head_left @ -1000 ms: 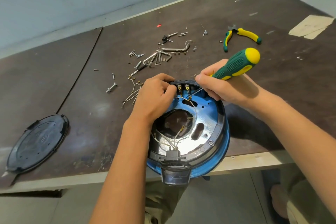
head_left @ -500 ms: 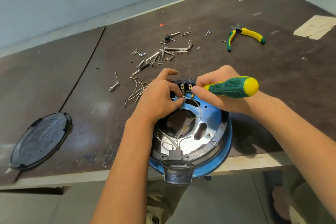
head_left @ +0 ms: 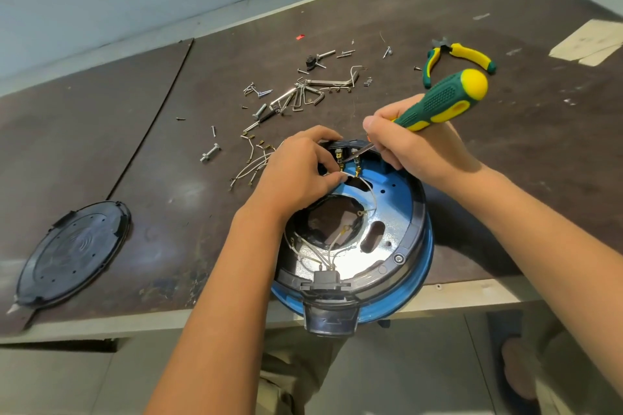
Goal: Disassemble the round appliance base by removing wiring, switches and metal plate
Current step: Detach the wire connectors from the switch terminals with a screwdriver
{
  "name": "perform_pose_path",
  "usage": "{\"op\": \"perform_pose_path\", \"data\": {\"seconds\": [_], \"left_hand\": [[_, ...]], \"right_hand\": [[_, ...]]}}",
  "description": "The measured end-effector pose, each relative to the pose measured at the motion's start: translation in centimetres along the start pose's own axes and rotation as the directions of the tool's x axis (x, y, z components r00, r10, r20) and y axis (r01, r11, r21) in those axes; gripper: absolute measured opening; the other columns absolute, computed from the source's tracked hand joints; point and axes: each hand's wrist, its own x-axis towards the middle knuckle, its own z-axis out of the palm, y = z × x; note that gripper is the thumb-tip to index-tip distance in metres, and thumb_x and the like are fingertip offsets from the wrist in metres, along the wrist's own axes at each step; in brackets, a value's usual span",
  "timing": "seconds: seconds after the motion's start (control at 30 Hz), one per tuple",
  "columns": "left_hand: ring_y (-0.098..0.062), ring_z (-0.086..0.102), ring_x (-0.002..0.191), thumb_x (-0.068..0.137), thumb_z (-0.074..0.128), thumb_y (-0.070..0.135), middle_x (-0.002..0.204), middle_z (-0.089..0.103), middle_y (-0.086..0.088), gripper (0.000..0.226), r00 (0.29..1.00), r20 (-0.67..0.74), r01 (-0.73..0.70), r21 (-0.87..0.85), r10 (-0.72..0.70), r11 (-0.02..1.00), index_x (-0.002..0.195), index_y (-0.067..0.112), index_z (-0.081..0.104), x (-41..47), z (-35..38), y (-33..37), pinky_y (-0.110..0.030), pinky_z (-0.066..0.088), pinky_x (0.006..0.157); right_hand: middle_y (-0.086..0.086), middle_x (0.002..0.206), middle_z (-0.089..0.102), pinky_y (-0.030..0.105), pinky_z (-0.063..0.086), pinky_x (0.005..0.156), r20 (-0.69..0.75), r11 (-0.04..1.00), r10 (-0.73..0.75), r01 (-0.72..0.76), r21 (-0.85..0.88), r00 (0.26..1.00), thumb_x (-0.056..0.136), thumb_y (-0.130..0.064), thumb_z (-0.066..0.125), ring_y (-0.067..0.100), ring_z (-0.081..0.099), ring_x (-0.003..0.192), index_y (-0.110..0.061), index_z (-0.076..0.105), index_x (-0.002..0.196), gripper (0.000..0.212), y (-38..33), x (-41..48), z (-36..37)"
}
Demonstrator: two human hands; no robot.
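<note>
The round blue appliance base [head_left: 419, 246] lies open side up at the table's front edge, partly overhanging it. Its shiny metal plate [head_left: 357, 256] carries thin white wires [head_left: 369, 192] that run from a black connector [head_left: 325, 280] at the near rim to a terminal block [head_left: 347, 153] at the far rim. My left hand [head_left: 296, 175] pinches a white wire end at that block. My right hand [head_left: 414, 148] grips a green and yellow screwdriver [head_left: 441, 99], whose tip points into the terminals.
A black round cover [head_left: 72, 251] lies at the left near the table edge. Loose screws, hex keys [head_left: 303, 94] and cut wires [head_left: 253, 168] are scattered beyond the base. Green and yellow pliers [head_left: 458, 55] lie at the back right. Tape patches [head_left: 590, 42] sit far right.
The screwdriver handle has swung from nearly level up to a steep tilt toward the far right, with its tip back at the terminals. My left hand still pinches the wire.
</note>
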Motion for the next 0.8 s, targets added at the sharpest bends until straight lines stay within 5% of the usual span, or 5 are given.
{"op": "perform_pose_path", "data": {"seconds": [0.3,0.63,0.7,0.8], "left_hand": [[-0.013,0.054,0.114,0.083,0.079,0.031,0.131,0.056,0.013,0.009,1.0,0.013,0.01,0.012,-0.01,1.0,0.081,0.022,0.081,0.1,0.0,-0.1,-0.044,0.052,0.091],[-0.015,0.055,0.111,0.078,0.083,0.029,0.126,0.058,0.012,0.011,0.999,-0.015,0.029,-0.053,-0.03,0.998,0.074,0.019,0.081,0.1,0.2,0.0,-0.044,0.05,0.091],[-0.014,0.056,0.11,0.077,0.085,0.03,0.124,0.059,0.012,0.012,0.999,-0.024,0.032,-0.077,-0.034,0.997,0.075,0.019,0.081,0.1,0.2,0.1,-0.044,0.05,0.091],[-0.013,0.057,0.105,0.076,0.086,0.029,0.122,0.061,0.011,0.012,0.999,-0.034,0.036,-0.085,-0.039,0.996,0.079,0.018,0.082,0.1,0.2,0.2,-0.042,0.051,0.088]], "right_hand": [[-0.007,0.041,0.04,0.03,0.033,0.057,-0.021,0.998,0.059,-0.059,-0.036,0.998,0.101,-0.02,0.057,0.008,0.042,0.044,-0.01,0.047,0.052,0.051,-0.1,0.5,0.1],[0.005,0.053,0.042,0.031,0.038,0.063,-0.135,0.992,0.126,-0.129,-0.015,0.983,0.094,-0.022,0.058,0.015,0.045,0.053,-0.009,0.049,0.057,0.04,-0.2,1.1,0.8],[0.005,0.052,0.04,0.029,0.035,0.061,-0.076,0.998,0.047,-0.049,-0.034,0.996,0.098,-0.019,0.058,0.012,0.041,0.052,-0.005,0.046,0.057,0.044,-0.1,0.8,0.3],[0.005,0.054,0.037,0.028,0.029,0.054,0.205,0.972,-0.152,0.184,-0.144,0.967,0.102,-0.016,0.056,0.01,0.033,0.051,-0.005,0.041,0.058,0.048,0.0,-0.1,-0.8]]}}
